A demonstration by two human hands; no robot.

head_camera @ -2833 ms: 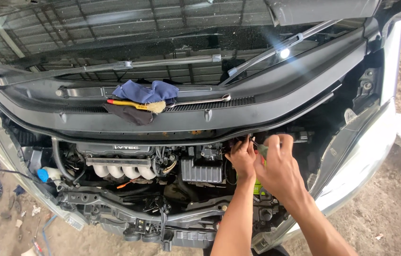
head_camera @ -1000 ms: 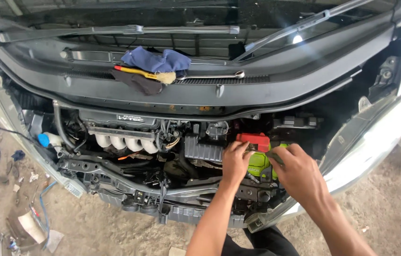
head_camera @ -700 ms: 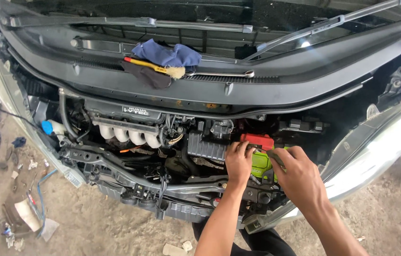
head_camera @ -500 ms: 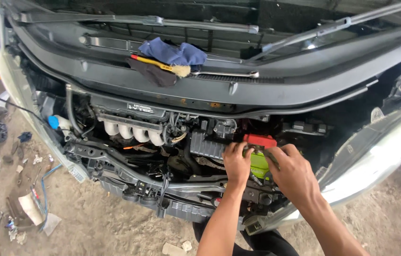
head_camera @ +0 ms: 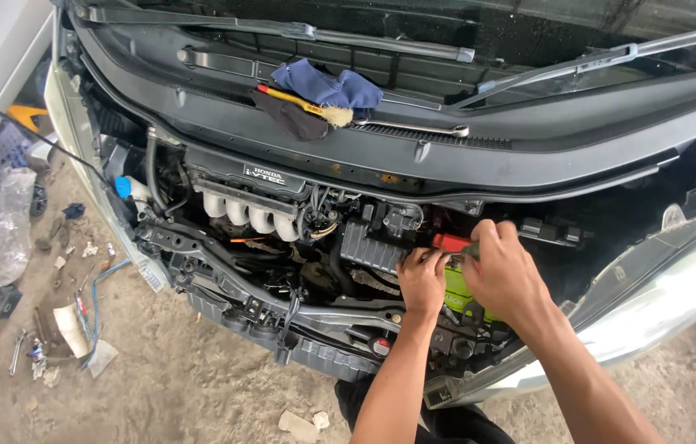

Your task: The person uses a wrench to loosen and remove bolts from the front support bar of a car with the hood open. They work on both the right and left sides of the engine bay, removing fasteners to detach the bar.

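Observation:
Both my hands reach into an open car engine bay. My left hand (head_camera: 422, 279) rests with curled fingers on the top of a bright green battery (head_camera: 456, 289), beside its red terminal cover (head_camera: 449, 242). My right hand (head_camera: 502, 273) lies over the battery's right part and pinches something small and dark at the terminal; what it is I cannot tell. Most of the battery is hidden under my hands.
Left of the battery are the black air box (head_camera: 368, 245) and silver intake manifold (head_camera: 249, 215). A blue cloth (head_camera: 327, 85), a yellow-handled tool (head_camera: 294, 99) and a spanner (head_camera: 413, 127) lie on the cowl. Tools and scraps (head_camera: 52, 329) litter the dirt floor at left.
The view has shifted so the engine bay sits further right and lower. My hands moved down from the rear of the bay onto the green battery and have stayed there.

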